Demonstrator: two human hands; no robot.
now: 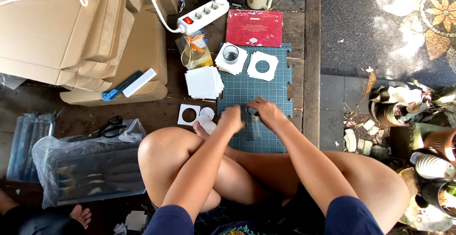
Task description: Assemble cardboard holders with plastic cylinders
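Our left hand [231, 119] and right hand [265, 111] press together on the green mat [275, 80], both closed around something small and blurry. Some white squares [262, 65] already have holes. A plain stack [203, 82] waits uncut.

A matt green rubbery cutting mat [266, 78] is laid on rough, worn wooden planks [297, 30]; smooth white paper squares [203, 82], a clear glass jar [231, 54], and crinkled glossy plastic bags [90, 163] are seen.
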